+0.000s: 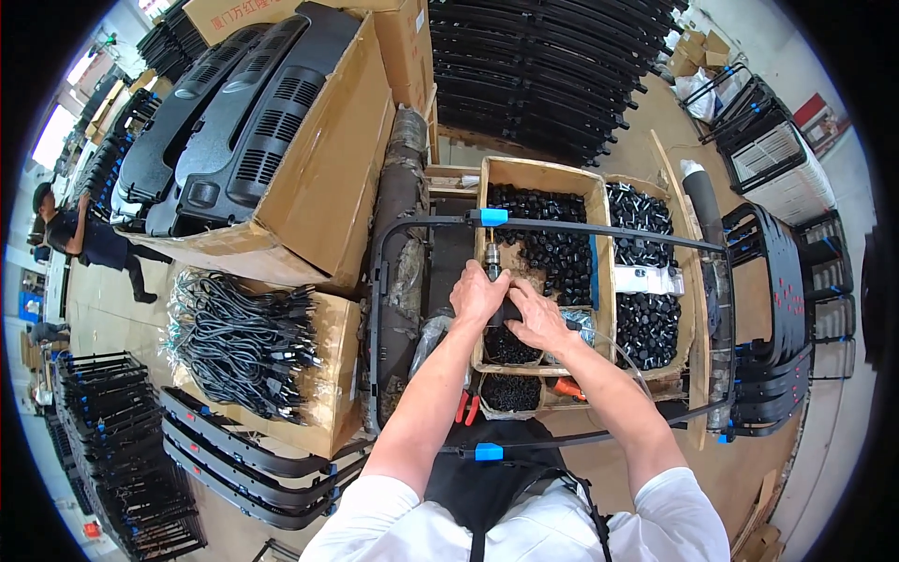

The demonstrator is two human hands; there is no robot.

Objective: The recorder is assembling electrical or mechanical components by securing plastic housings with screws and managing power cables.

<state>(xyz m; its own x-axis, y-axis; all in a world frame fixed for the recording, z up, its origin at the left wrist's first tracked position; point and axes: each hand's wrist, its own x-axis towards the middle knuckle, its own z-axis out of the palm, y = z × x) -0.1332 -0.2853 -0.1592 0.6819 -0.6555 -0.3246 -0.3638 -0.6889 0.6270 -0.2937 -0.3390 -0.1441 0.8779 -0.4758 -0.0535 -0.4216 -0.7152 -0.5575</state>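
1. Evidently for steadiness, both my grips are closed on one tool: the left grip [478, 295] wraps the drill [493, 253] near its chuck, and the right grip [540, 320] curls in from the other side, over the dark body. Under my palms I cannot tell how every finger lies.
2. The drill is at the centre of the view, its nose pointing up at the upper blue clip [493, 217] on the black frame [599, 228]. I cannot tell whether its tip touches.
3. The frame lies across two wrapped bars, the left bar [408, 192] and the right bar [704, 195], probably padded so its finish is not scratched.
4. Beneath the frame, right of centre, the tray [608, 292] keeps small parts sorted: black caps [554, 262] in the large compartment, screws [641, 210] at its upper right. Sitting so close, they likely spare me reaching.
5. Red-handled pliers [467, 407] lie below my left wrist, seemingly parked within reach.
6. At left, bundled cables [245, 342] fill an open carton [335, 375], presumably kept together against tangling.
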